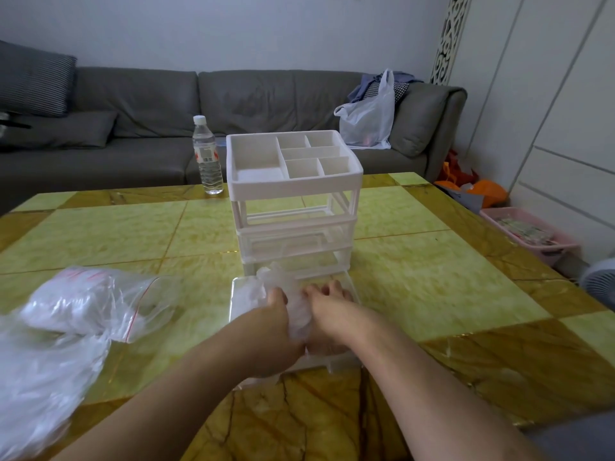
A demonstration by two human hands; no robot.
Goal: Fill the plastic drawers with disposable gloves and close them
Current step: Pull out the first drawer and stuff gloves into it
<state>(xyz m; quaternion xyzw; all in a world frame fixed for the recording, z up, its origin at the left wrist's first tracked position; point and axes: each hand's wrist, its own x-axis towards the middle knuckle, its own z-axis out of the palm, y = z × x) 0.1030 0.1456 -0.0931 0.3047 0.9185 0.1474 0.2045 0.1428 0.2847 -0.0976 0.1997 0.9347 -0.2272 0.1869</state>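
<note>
A white plastic drawer unit (294, 181) with a divided top tray stands mid-table. Its bottom clear drawer (351, 287) is pulled out toward me. A bunch of clear disposable gloves (283, 281) lies in that drawer, pressed between both hands. My left hand (271, 331) grips the bunch from the left. My right hand (327, 311) holds it from the right, fingers curled over the gloves. A clear zip bag (86, 301) with more gloves lies at the left, and loose gloves (36, 384) spill toward the near left edge.
A water bottle (207, 156) stands behind the unit on the left. The yellow-green tiled table (432, 261) stretches right. A grey sofa (139, 104) with a white plastic bag (371, 118) is behind. A pink basket (529, 232) and a fan (599, 284) sit on the floor at right.
</note>
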